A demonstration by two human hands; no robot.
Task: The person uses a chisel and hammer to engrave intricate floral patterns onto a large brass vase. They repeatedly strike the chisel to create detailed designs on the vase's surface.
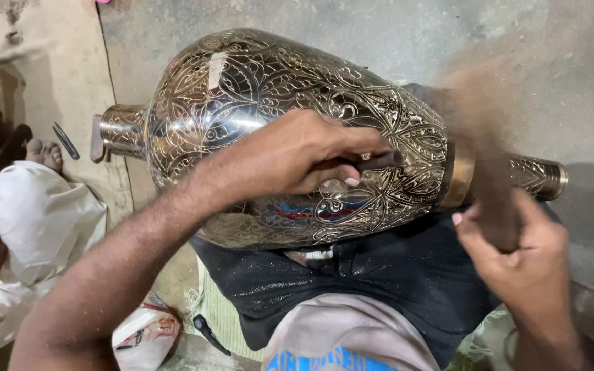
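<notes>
Head view: I look down on my own lap and both bare hands, with a concrete floor beyond.
Vase: a large engraved metal vase lies on its side across my lap, resting on a dark cloth.
Long axis: it runs nearly level across the frame, tilting slightly down toward the right.
Which way it points: the narrow neck points right, and the short foot points left.
Left hand: my left hand rests on the vase's belly, fingers clenched around a thin dark chisel whose tip meets the metal near the brass band.
Right hand: my right hand is gripped tight on a mallet, which is blurred with motion just above the neck end.
Step in hand: I judge this to be engraving, with the mallet in mid-swing toward the chisel's end.
Next move: I think it calls for a short, square blow while the left hand keeps the tip steady on the pattern line and the vase does not roll.
Left edge: another person's bare foot and white clothing show there, with a thin tool lying on the floor nearby.
Bottom: a plastic bag lies beside my leg.
</notes>
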